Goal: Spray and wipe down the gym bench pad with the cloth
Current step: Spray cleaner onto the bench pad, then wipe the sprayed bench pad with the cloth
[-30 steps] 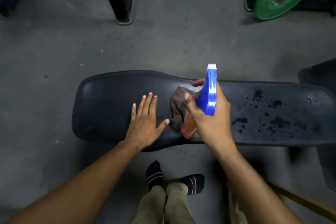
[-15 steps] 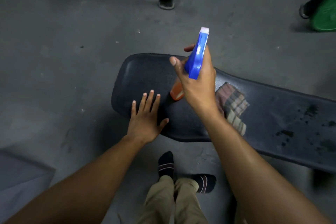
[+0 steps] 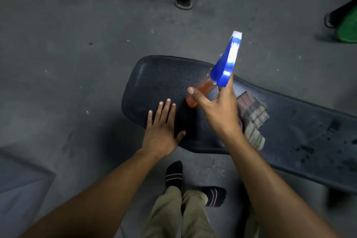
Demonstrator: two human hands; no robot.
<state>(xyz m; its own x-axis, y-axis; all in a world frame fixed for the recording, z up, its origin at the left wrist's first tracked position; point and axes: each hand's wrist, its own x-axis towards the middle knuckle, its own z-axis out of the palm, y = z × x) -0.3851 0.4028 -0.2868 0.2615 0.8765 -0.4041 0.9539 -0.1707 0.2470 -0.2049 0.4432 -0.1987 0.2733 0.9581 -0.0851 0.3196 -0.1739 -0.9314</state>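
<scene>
- Bench pad (image 3: 164, 83) fills the middle, black and textured, its long axis running from the rounded end at centre-left down and away to the right edge, dark wet blotches on the far right stretch
- Left hand (image 3: 161, 131) lies flat on the pad's near edge by the rounded end, fingers straight and together, thumb splayed, holding nothing; same spot as half a second ago
- Right hand (image 3: 218, 110) is up above the pad with the spray bottle (image 3: 222, 67), thumb sticking out to the left, the other fingers hidden behind the neck, so the grip looks looser than half a second ago
- The bottle tilts: orange body low and left over the pad, blue trigger head high, white nozzle pointing up and away toward the floor beyond; it leans further right than before
- Cloth (image 3: 253, 120), striped and crumpled, rests on the pad just right of the right wrist, unmoved on the pad
</scene>
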